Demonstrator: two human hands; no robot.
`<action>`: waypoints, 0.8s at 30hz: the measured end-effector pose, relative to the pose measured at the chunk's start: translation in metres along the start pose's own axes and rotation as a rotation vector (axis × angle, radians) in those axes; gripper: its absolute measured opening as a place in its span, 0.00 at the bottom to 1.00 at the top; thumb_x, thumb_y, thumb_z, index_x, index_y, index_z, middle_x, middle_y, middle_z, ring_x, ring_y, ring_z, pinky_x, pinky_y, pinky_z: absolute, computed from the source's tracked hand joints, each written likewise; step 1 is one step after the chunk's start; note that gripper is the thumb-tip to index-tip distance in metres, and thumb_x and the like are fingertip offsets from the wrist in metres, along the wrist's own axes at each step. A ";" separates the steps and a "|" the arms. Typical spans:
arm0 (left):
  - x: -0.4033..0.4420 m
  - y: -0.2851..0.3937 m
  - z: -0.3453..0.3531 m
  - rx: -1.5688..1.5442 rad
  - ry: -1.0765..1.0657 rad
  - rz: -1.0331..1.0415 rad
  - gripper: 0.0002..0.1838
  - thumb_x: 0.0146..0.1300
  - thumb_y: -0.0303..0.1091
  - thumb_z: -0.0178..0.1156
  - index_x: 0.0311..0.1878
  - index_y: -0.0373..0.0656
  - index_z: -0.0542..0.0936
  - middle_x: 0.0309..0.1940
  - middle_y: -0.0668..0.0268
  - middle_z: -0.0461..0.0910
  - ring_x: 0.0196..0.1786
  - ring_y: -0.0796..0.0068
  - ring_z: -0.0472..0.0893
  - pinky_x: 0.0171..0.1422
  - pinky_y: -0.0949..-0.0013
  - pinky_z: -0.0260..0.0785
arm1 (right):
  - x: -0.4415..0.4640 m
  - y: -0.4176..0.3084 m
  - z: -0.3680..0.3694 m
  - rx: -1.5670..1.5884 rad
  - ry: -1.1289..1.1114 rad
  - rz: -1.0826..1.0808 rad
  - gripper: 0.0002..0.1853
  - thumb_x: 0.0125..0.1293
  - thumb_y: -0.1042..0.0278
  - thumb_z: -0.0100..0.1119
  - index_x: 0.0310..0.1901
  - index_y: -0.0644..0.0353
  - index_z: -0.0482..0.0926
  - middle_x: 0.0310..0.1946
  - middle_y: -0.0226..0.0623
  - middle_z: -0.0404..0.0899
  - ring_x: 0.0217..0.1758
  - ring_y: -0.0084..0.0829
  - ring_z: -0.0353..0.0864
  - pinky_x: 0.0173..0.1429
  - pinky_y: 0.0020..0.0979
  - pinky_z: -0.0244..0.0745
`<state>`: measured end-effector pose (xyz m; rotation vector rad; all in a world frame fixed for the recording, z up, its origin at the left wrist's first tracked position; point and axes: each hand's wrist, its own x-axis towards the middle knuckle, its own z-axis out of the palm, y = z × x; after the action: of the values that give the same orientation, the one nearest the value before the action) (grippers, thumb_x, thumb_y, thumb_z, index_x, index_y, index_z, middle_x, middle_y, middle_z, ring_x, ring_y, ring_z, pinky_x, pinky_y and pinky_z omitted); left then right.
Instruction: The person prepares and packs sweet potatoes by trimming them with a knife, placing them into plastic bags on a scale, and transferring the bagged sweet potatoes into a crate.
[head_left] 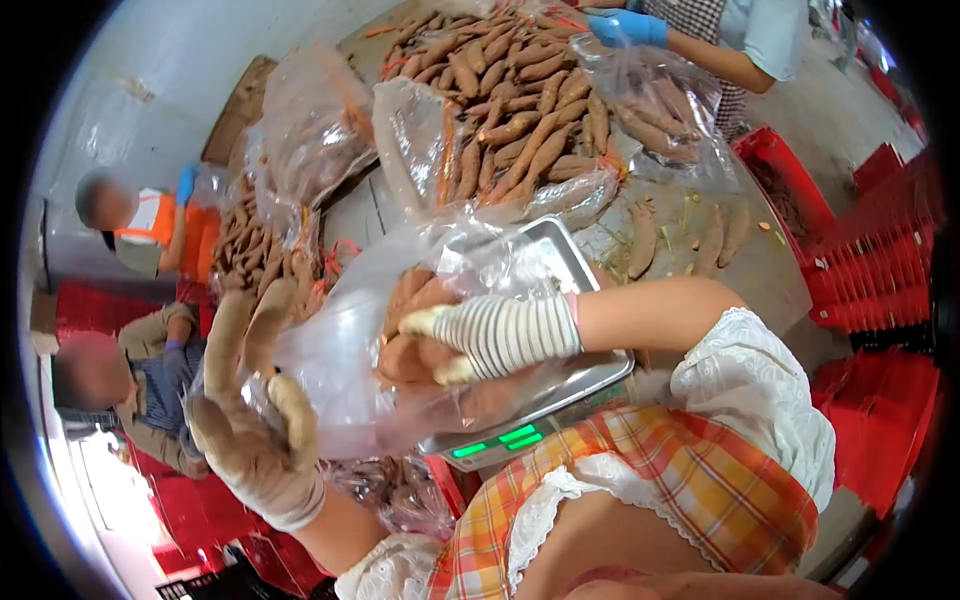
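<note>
A clear plastic bag point(340, 370) lies across the metal tray point(570, 250) of a digital scale point(500, 447) with green displays. Inside it are several brown sweet potatoes point(405, 355). My right hand point(500, 335), in a grey-and-white striped glove with pale fingertips, is at the bag with thumb and fingers curled around a sweet potato. To the left of the bag, my left hand point(255, 430) wears a soiled off-white glove. Its fingers are spread apart and it grips nothing that I can see.
A big sweet potato pile point(520, 90) covers the far table, with filled bags point(320, 120) beside it. A co-worker's blue-gloved hand point(625, 28) is at another bag point(660, 110). Two people point(160, 380) are at left. Red crates point(870, 280) stand at right.
</note>
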<state>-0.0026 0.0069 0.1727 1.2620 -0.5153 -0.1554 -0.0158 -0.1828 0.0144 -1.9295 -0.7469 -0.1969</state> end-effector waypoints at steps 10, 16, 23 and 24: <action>0.021 -0.029 0.006 0.114 -0.092 0.043 0.38 0.67 0.57 0.45 0.65 0.30 0.61 0.59 0.38 0.67 0.15 0.89 0.70 0.12 0.90 0.51 | -0.048 0.025 -0.111 0.014 -0.398 0.324 0.20 0.62 0.52 0.55 0.40 0.65 0.77 0.28 0.43 0.79 0.30 0.32 0.80 0.33 0.33 0.75; 0.030 -0.056 0.037 0.187 0.037 -0.205 0.30 0.63 0.47 0.54 0.63 0.36 0.66 0.57 0.41 0.69 0.15 0.85 0.69 0.12 0.83 0.56 | -0.028 0.192 -0.163 -0.415 0.354 0.697 0.19 0.59 0.60 0.53 0.50 0.59 0.76 0.40 0.50 0.78 0.44 0.48 0.78 0.52 0.40 0.73; 0.045 -0.093 0.065 0.059 -0.129 -0.375 0.33 0.61 0.51 0.58 0.61 0.34 0.68 0.55 0.43 0.72 0.14 0.85 0.66 0.11 0.86 0.51 | 0.036 0.274 -0.153 -0.969 0.115 0.729 0.16 0.59 0.65 0.57 0.50 0.55 0.77 0.48 0.42 0.75 0.54 0.43 0.74 0.56 0.42 0.70; 0.045 -0.094 0.066 0.076 -0.111 -0.416 0.34 0.60 0.51 0.58 0.61 0.34 0.67 0.55 0.43 0.72 0.14 0.85 0.67 0.11 0.86 0.53 | 0.038 0.273 -0.155 -0.933 0.128 0.738 0.16 0.59 0.63 0.58 0.50 0.54 0.77 0.48 0.42 0.76 0.54 0.43 0.74 0.56 0.42 0.71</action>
<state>0.0229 -0.0973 0.1113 1.4293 -0.3503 -0.5618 0.2007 -0.3815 -0.1029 -2.8916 0.2587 -0.2221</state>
